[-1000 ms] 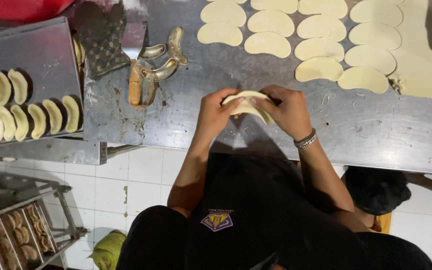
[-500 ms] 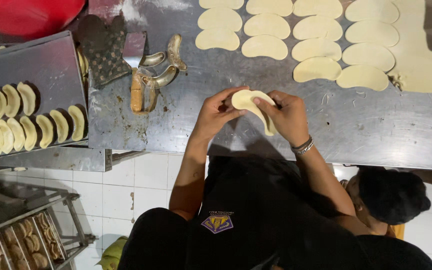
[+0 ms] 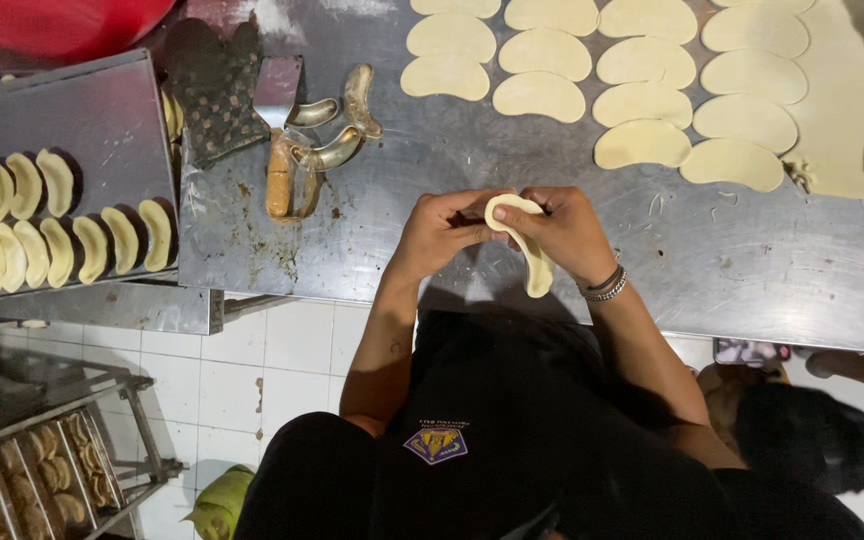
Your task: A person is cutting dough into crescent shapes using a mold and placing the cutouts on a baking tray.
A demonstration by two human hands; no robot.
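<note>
My left hand [image 3: 439,232] and my right hand [image 3: 559,232] both pinch a folded, crescent-shaped piece of pale dough [image 3: 526,245] above the near edge of the steel table [image 3: 752,270]. The fingers meet at the top of the fold, and the lower end of the dough hangs free below my right hand. A bracelet sits on my right wrist. Several flat cut dough pieces [image 3: 642,103] lie in rows at the back of the table.
A metal tray [image 3: 92,110] on the left holds rows of folded pastries [image 3: 57,245]. An oven mitt [image 3: 214,85], a scraper [image 3: 279,85] and curved metal moulds [image 3: 327,150] lie between tray and hands. A large dough sheet [image 3: 857,100] lies far right. A rack with baked pieces [image 3: 42,480] stands low left.
The dough has turned from lying flat across both hands to hanging down from my right hand as both hands pinch its upper edge. The view has drifted slightly.
</note>
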